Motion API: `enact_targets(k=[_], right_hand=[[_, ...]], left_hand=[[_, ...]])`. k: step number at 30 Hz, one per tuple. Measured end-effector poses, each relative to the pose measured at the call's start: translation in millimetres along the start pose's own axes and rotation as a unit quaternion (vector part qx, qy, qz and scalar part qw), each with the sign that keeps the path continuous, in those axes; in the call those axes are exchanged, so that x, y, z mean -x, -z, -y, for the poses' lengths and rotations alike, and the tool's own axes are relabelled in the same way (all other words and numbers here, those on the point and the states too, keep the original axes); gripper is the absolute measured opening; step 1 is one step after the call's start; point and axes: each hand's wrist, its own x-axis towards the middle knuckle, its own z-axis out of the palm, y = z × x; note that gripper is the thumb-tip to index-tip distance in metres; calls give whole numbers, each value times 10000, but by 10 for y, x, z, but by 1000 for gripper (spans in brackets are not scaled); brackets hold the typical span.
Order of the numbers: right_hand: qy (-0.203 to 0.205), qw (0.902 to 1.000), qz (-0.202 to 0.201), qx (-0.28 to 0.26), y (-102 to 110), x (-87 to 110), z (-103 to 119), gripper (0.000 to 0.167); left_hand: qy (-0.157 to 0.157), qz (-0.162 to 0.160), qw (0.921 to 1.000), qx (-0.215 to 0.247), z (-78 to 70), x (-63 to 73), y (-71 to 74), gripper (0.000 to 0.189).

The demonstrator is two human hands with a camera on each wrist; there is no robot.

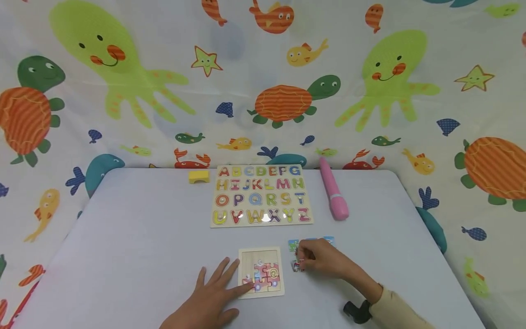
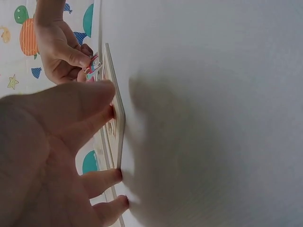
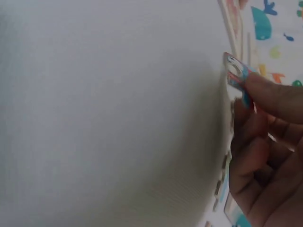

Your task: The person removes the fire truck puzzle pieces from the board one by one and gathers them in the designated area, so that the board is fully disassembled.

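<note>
A small wooden puzzle frame (image 1: 248,256) lies on the table with several joined pink and red jigsaw pieces (image 1: 266,275) in its lower part. My left hand (image 1: 213,294) has its fingers spread, with fingertips on the frame's left edge and the index finger reaching over the pieces. To the right of the frame, my right hand (image 1: 324,259) pinches a colourful puzzle piece (image 3: 236,71) between thumb and fingers, tilted up in the right wrist view. Beyond that hand lie loose blue and green pieces (image 1: 293,245), partly hidden behind it.
Behind the frame lies an alphabet board (image 1: 263,224) with coloured letters. A yellow block (image 1: 199,177) sits at its upper left, and a pink stick with a thick rounded end (image 1: 334,192) at its right. A sea-animal cloth (image 1: 242,91) hangs behind the white table (image 1: 135,237).
</note>
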Motion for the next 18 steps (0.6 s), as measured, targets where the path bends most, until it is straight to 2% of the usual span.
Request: enact_targets(k=[5,9,12,15,18], right_hand=[[-229,9949,-484,857,-121,-18,51,27],[-497,9859,-667,1454,-186,-11,109,25],[-493,9756,-741,2009,-218,0,157,22],[-67,9681,-742,2391,-229,-24,235,18],[600,9613,-412,2658,-244,-118,347,33]], left_hand=[[42,37,10000,48,6,8,-3,59],[14,-13,10000,-14,8,7,-6,59],[-30,-57,10000,-51,5,6,-8,59],[-33,-70,9999,-98,2,4,-4,59],[-31,-41,9999,-136,8,-6,1,59]])
